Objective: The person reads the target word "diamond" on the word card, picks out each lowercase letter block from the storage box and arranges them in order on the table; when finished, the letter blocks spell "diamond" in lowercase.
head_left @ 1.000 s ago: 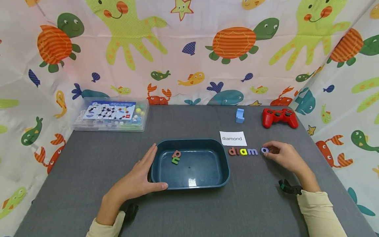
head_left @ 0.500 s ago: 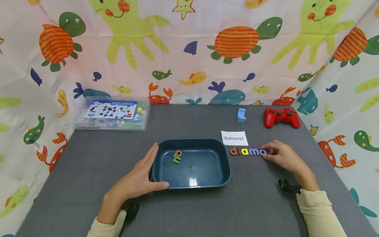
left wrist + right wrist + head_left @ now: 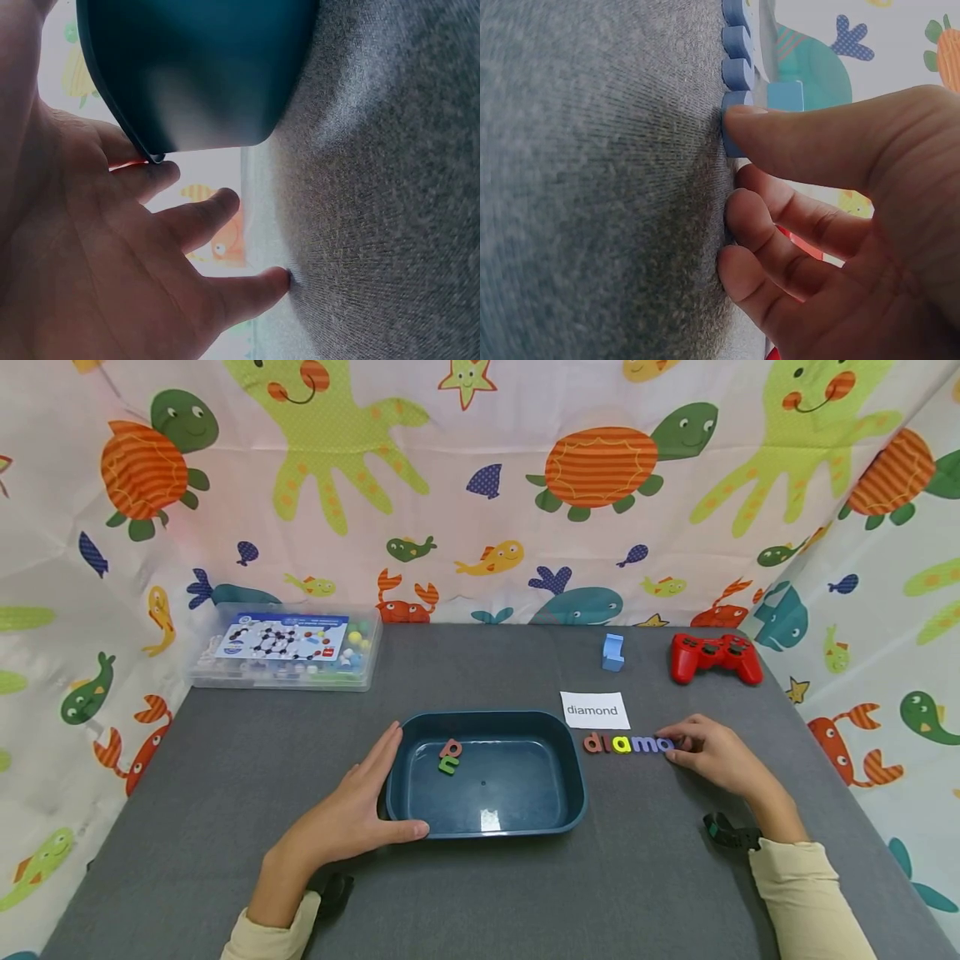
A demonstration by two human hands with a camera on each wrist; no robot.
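The purple letter o is lying on the grey table, toward its right edge, at the right end of a row of letters. The right hand is gripping it between thumb and fingertips. The purple m is sitting just beside it, and the yellow a, reddish i and reddish d are continuing the row leftward. Behind them a white card is showing the word "diamond".

The left hand is resting with straight, spread fingers along the left edge of the dark blue tray, its thumb touching the near left corner. Inside, toward the tray's left edge, a reddish letter and a green letter n are lying together.

Along the table's far edge, a clear plastic box is occupying the left corner, a red controller is lying near the right corner, and a light blue block is standing left of the controller.
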